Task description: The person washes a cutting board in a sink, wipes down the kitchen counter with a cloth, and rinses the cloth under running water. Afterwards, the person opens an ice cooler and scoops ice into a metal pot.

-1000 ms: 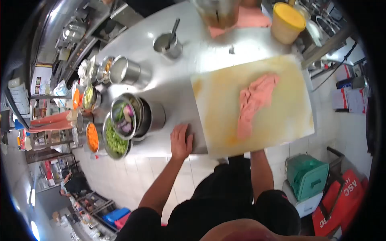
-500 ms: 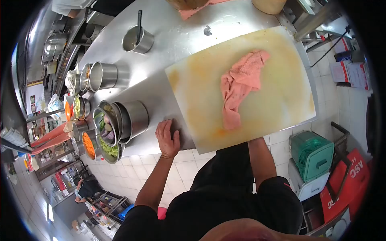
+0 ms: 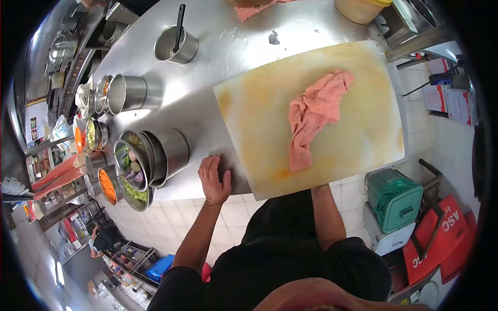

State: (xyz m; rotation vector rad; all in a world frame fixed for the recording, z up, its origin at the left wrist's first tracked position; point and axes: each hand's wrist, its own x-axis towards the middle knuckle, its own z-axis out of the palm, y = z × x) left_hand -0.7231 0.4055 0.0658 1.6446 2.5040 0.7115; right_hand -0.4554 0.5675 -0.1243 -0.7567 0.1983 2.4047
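My left hand (image 3: 214, 180) rests flat on the steel table (image 3: 199, 122) near its front edge, fingers apart and holding nothing. It lies between the cutting board and a steel pot (image 3: 174, 153). My right forearm reaches under the front edge of the large yellowed cutting board (image 3: 259, 129), which hides the right hand. On the board lies a crumpled pink cloth (image 3: 317, 114). Left of my left hand are a bowl of mixed vegetables (image 3: 134, 168), a bowl of chopped green pieces (image 3: 136, 195) and a container of orange shreds (image 3: 107, 185).
A small pot (image 3: 176, 44) with a black-handled utensil stands at the back, and another steel pot (image 3: 127, 93) at the left. A yellow-lidded tub (image 3: 358, 10) is at the back right. A green bin (image 3: 397, 199) stands on the floor at right. A person (image 3: 104, 238) is far left.
The view has shifted, so the board and table sit lower and further left than a second ago. My left hand stays on the table, and the cloth remains on the board.
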